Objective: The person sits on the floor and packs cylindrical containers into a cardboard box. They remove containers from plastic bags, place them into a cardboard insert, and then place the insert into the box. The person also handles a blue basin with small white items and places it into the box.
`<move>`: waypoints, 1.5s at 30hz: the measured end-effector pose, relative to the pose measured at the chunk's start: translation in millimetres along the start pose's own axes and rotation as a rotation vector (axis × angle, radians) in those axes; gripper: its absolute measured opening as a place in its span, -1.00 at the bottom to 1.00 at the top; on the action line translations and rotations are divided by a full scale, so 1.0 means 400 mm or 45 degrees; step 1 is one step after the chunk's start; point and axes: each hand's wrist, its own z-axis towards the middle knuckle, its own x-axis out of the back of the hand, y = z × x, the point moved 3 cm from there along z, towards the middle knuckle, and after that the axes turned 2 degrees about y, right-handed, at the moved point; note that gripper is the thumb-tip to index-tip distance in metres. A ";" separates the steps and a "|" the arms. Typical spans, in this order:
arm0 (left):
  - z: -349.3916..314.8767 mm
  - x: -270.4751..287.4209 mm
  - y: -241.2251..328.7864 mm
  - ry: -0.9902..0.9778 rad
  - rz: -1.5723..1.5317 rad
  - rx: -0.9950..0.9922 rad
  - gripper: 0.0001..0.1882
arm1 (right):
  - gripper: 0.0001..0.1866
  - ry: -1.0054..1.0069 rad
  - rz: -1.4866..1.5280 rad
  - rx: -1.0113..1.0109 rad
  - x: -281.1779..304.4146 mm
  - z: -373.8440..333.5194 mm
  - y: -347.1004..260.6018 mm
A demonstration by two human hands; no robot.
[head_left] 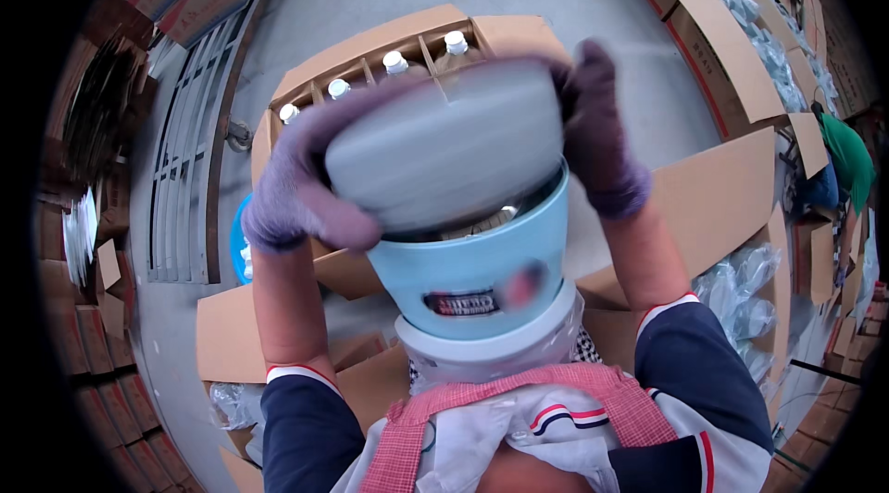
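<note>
Both my gloved hands hold a grey, rounded plastic piece (444,146), blurred by motion and tilted above a light blue bucket (463,271). My left hand (306,178) wraps its left end, thumb across the near side. At the opposite end my right hand (597,132) grips the edge, its fingers partly hidden behind the piece. The bucket has a dark label on its front; something shiny shows just inside its rim. It rests on a pale grey tub (491,345) with clear plastic about it, close to my body.
Ahead stands an open carton (296,81) with white-capped bottles (395,62) in dividers. Open boxes of clear-wrapped items (741,294) lie at my right, with more cartons (708,58) beyond. A metal rack (190,160) lies left. A person in green (845,160) is far right.
</note>
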 end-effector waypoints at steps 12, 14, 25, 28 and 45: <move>-0.068 -0.121 0.040 0.201 0.228 -0.021 -0.49 | -0.40 -0.170 -0.402 0.470 -0.024 -0.092 0.017; -0.084 -0.146 0.049 0.187 0.384 -0.025 -0.45 | -0.41 -0.164 -0.307 0.509 -0.026 -0.102 0.043; -0.054 -0.223 0.139 0.051 0.954 0.099 -0.63 | -0.44 -0.275 0.238 0.500 0.000 -0.088 0.160; -0.043 -0.234 0.144 0.034 1.019 0.086 -0.64 | -0.47 -0.122 0.523 0.197 -0.002 -0.084 0.190; -0.204 -0.030 -0.044 0.329 0.581 0.136 -0.44 | -0.52 -0.158 -0.896 0.570 -0.098 -0.108 -0.045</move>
